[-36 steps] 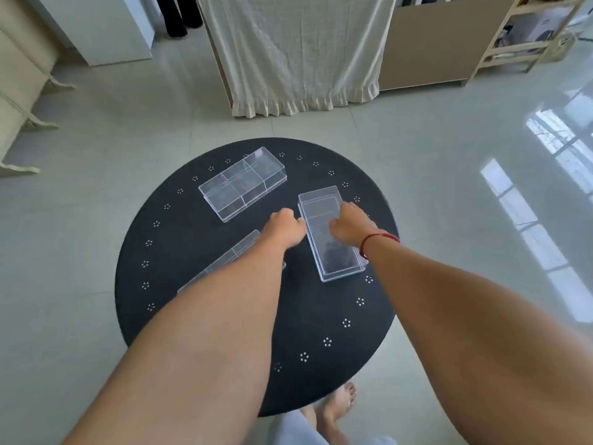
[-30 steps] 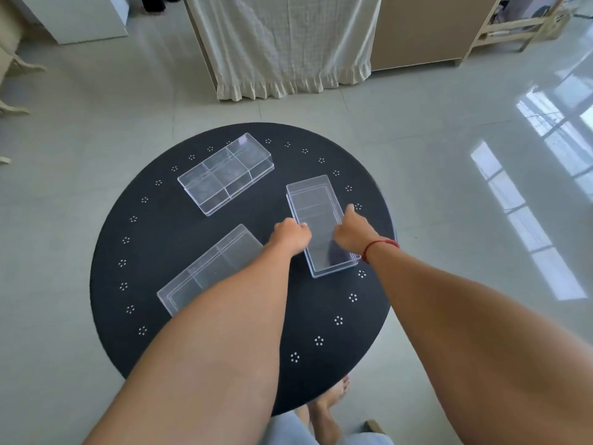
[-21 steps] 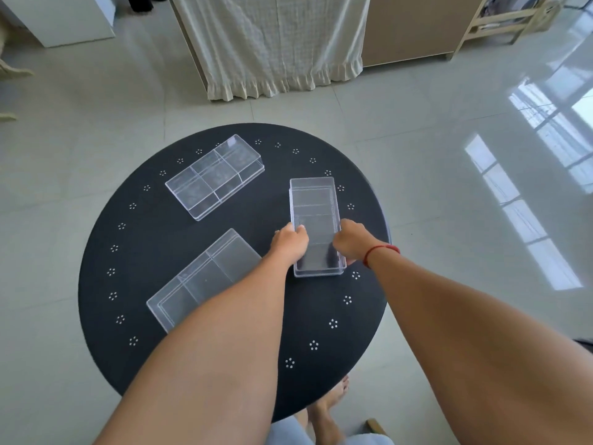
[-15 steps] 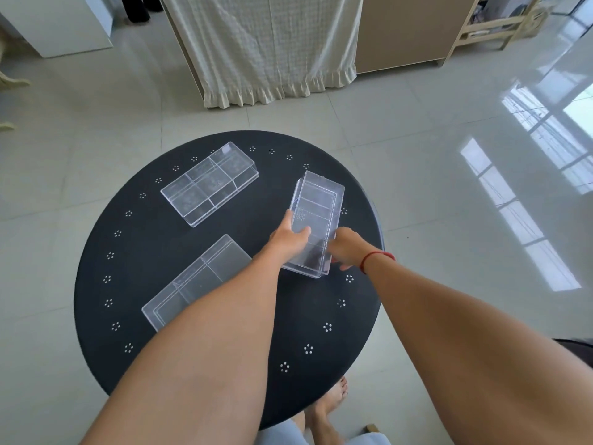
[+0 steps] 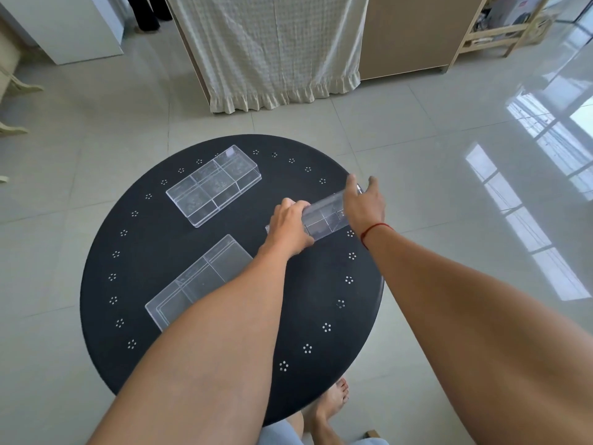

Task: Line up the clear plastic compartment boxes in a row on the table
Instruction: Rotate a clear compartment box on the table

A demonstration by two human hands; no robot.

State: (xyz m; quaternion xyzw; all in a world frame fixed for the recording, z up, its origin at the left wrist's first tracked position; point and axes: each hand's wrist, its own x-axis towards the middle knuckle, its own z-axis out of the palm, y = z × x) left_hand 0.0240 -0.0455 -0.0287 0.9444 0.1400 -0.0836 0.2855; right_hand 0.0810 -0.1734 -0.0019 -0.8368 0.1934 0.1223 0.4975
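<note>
Over the right side of the round black counter, you have the third clear box tilted up between both hands: left hand clamped on its near end, right hand gripping the far end near the rim. Slick plastic could slip and fall off the edge, or swing into the near box. The far box sits well apart.
</note>
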